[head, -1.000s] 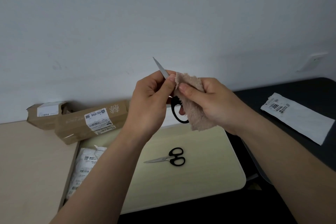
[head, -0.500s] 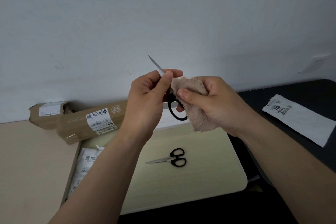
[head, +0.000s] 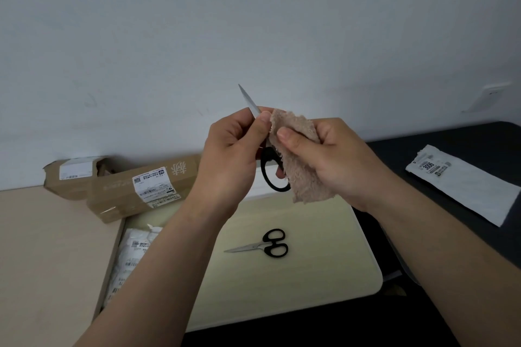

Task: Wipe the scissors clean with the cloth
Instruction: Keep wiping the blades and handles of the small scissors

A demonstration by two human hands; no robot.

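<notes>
Scissors [head: 250, 100] are pinched at the blade by the left hand [head: 231, 155]; cloth [head: 301, 169] is gripped by the right hand [head: 341, 160] against them. Wiping is judged under way; cleanliness unconfirmed.

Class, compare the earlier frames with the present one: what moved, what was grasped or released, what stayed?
Very little. The right hand shifted the cloth slightly along the held scissors, down then back up. Nothing was taken or released: the left hand still pinches the blade. The spare scissors and cardboard box stayed put.
</notes>
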